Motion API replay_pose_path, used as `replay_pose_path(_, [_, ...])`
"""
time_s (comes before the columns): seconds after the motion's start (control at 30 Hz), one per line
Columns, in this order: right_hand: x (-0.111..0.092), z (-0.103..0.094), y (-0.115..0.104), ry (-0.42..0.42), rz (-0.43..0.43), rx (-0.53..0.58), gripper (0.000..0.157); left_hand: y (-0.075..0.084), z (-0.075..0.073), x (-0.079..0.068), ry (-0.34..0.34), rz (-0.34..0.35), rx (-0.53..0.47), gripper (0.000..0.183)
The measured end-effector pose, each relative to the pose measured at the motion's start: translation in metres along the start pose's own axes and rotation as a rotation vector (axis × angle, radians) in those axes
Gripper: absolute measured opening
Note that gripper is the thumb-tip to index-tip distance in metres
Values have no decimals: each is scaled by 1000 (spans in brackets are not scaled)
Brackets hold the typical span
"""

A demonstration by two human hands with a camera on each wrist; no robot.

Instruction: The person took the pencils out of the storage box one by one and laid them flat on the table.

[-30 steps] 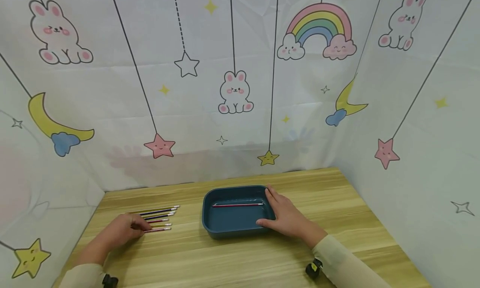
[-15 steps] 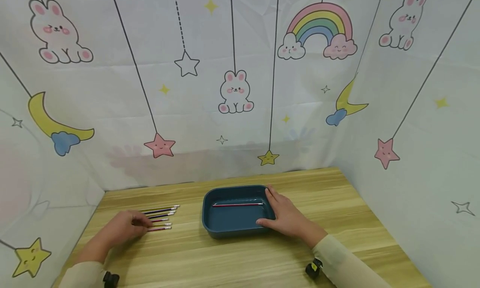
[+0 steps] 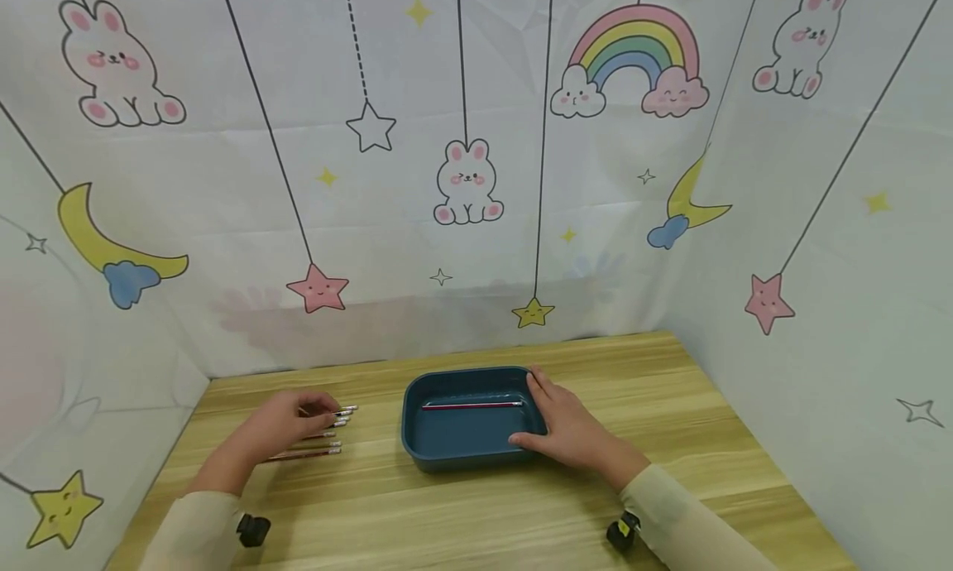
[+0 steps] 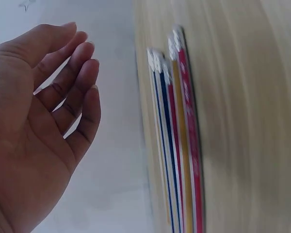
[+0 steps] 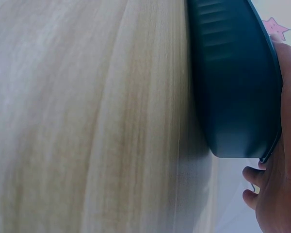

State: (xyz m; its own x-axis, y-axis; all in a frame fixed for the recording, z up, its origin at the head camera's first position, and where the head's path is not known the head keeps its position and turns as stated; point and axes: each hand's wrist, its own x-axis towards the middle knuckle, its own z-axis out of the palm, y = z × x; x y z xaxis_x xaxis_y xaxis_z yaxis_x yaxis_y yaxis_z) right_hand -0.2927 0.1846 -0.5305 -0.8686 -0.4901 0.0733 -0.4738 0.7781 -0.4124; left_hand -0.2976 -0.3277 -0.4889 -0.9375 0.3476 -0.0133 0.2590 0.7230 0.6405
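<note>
My left hand [image 3: 283, 429] is held over a row of several pencils [image 4: 185, 131] on the left of the table. In the left wrist view its fingers are loosely bent, with nothing between them and the thumb. The pencils are striped red, yellow and blue, with pale eraser ends pointing right in the head view; the hand hides part of them. My right hand [image 3: 569, 429] holds the right end of a dark blue plastic tray [image 3: 447, 463], thumb over its rim and fingers along the far corner. One red pencil [image 3: 471, 405] lies inside the tray, towards the back.
The wood-grain table [image 3: 417, 521] ends at a white cloth backdrop [image 3: 387, 248] printed with rabbits, stars and moons. More cloth stands on both sides. A small black camera [image 3: 253, 530] sits at the left wrist, and another black camera [image 3: 623, 532] at the right.
My left hand has moved right and away from me, from the near pencils to above the far pencils' eraser ends. The right hand and the tray have stayed put.
</note>
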Motion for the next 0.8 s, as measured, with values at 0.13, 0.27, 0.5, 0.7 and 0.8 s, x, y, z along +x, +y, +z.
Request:
replay_pose_path(0.13, [0, -1, -1, -2, 5, 8, 114, 18, 6, 15, -28, 30, -31, 20])
replay_pose_path(0.27, [-1, -1, -1, -6, 1, 6, 114, 35, 11, 29, -60, 88, -27, 20])
replay_pose_path(0.5, [-1, 0, 0, 1, 1, 8, 114, 67, 22, 53, -80, 207, 20, 11])
replay_pose_path(0.7, [0, 1, 0, 4, 4, 9, 115, 94, 36, 77, -135, 284, 77, 18])
replay_pose_path(0.8, [-1, 0, -1, 4, 5, 13, 115, 108, 45, 88, -169, 304, 83, 22])
